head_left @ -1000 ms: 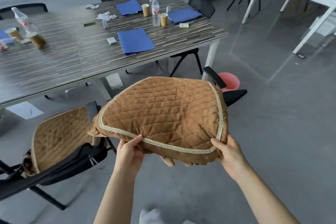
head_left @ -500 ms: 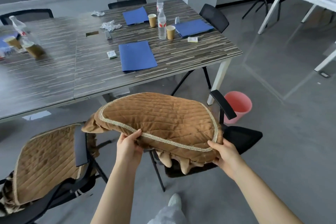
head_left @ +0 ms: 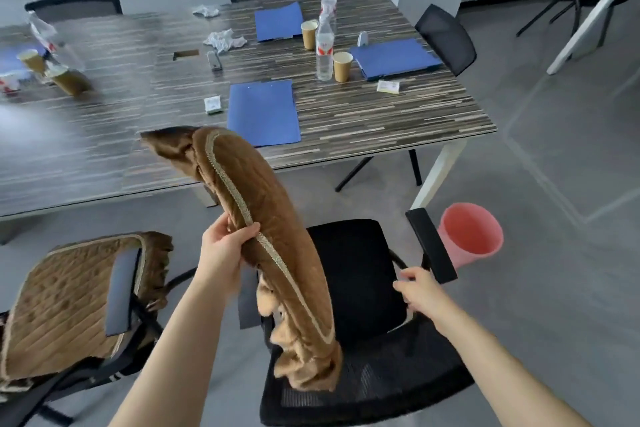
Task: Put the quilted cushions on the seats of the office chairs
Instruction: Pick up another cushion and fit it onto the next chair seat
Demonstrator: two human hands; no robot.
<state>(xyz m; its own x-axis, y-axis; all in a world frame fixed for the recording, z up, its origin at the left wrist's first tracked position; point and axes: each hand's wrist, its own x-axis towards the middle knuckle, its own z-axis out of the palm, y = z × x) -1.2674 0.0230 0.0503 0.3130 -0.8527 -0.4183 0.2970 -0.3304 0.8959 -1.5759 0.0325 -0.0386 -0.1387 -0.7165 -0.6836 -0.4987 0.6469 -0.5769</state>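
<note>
Beside the table (head_left: 381, 121), left hand (head_left: 221, 253) grips cushion (head_left: 277, 236); right hand (head_left: 420, 295) open, touching chair (head_left: 356, 260)

Brown quilted cushion (head_left: 277, 239) hangs edge-on above bare black chair seat (head_left: 356, 263).

No text, brand name or number can be read anywhere in the view. The clear plastic water bottle (head_left: 324, 51) standing on the striped wood-grain table (head_left: 381, 121) carries a red-and-white label, but its print is too small and blurred to make out. The small white packets (head_left: 388, 86) on the table likewise show only illegible marks.
</note>
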